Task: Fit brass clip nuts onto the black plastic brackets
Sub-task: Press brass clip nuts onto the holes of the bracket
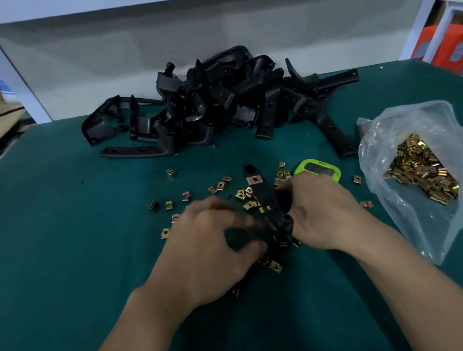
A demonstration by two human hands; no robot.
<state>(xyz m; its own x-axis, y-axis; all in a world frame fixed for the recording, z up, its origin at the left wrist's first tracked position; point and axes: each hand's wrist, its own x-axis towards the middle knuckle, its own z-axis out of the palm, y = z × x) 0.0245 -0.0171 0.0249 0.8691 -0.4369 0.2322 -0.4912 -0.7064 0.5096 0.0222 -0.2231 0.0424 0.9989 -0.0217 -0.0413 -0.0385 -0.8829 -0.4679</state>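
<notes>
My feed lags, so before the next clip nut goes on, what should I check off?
1. The right hand grips the bracket: ok.
2. The fitted clip nut sits on the bracket's far end: ok.
3. The left hand holds a nut: cannot tell, it is blurred.
4. The loose clip nuts lie on the mat beside the hands: ok.
5. The bag holds more nuts: ok.

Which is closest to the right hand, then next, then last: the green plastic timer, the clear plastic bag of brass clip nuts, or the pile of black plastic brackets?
1. Green plastic timer, just beyond the right hand.
2. Clear plastic bag of brass clip nuts, to its right.
3. Pile of black plastic brackets, far back.
</notes>
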